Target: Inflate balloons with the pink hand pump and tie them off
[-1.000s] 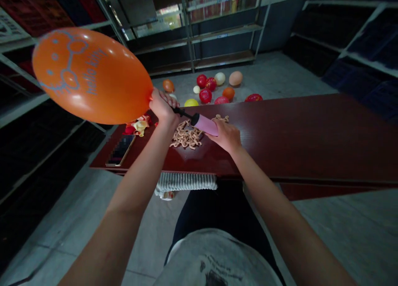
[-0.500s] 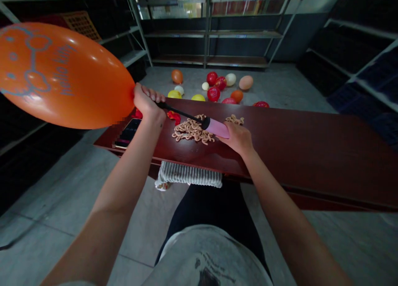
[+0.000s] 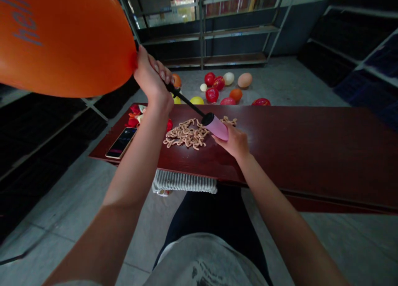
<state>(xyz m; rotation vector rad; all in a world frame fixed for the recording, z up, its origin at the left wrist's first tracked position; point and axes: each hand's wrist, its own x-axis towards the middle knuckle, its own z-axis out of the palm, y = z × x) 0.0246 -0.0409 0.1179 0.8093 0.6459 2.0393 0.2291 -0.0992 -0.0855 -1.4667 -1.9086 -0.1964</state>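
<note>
Compared with 0.5 s ago, the left hand [image 3: 153, 74] sits higher and the orange balloon [image 3: 68, 49] runs further past the top of the view, so less of its print shows. The left hand is closed around the balloon's neck and a pump's black end; the right hand [image 3: 234, 141] wraps the pink barrel of the pump [image 3: 218, 128] above the dark red table [image 3: 311, 145], and the black rod [image 3: 191, 103] now slopes more steeply. Midway between the table's near and far edges lies a heap of tan curled pieces [image 3: 186, 135]; a phone [image 3: 121, 143] lies by the near left corner, limp red and pale balloons [image 3: 133, 121] by the far left corner. Beyond the far edge, inflated balloons [image 3: 212, 95] lie on the grey floor [image 3: 282, 83] before metal shelves [image 3: 236, 32].
</note>
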